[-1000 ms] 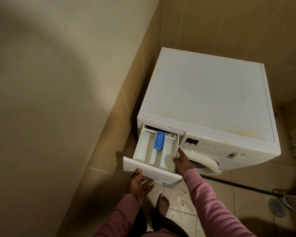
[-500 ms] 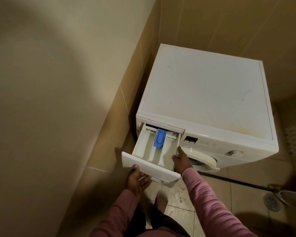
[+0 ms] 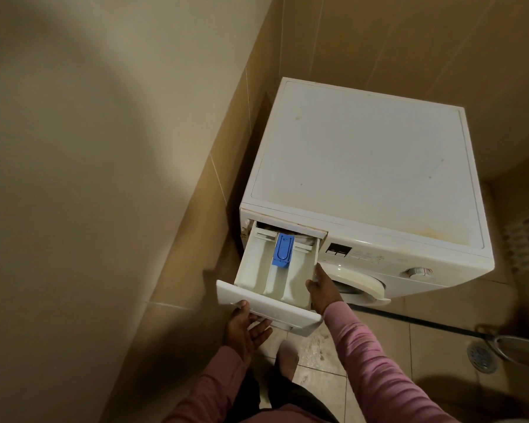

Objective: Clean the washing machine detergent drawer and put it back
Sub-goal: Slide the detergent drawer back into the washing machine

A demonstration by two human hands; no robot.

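Observation:
A white washing machine (image 3: 364,166) stands in the corner of a tiled room. Its white detergent drawer (image 3: 257,276) sticks far out of the slot at the machine's top left, with a blue insert (image 3: 283,250) in its middle compartment. My left hand (image 3: 246,328) is under the drawer's front panel (image 3: 266,309), palm up, thumb on the panel's edge and fingers spread beneath it. My right hand (image 3: 322,290) holds the drawer's right side wall, thumb on the rim. Both sleeves are pink.
A tiled wall (image 3: 196,239) runs close along the machine's left side. The door (image 3: 361,285) and a control dial (image 3: 417,272) face front. A floor drain (image 3: 480,357) and a metal basin rim (image 3: 519,349) lie at lower right. My bare foot (image 3: 287,358) stands on the floor tiles.
The drawer stays pulled out with both hands in the same places. The view has tilted slightly, and my foot now shows less clearly below the panel.

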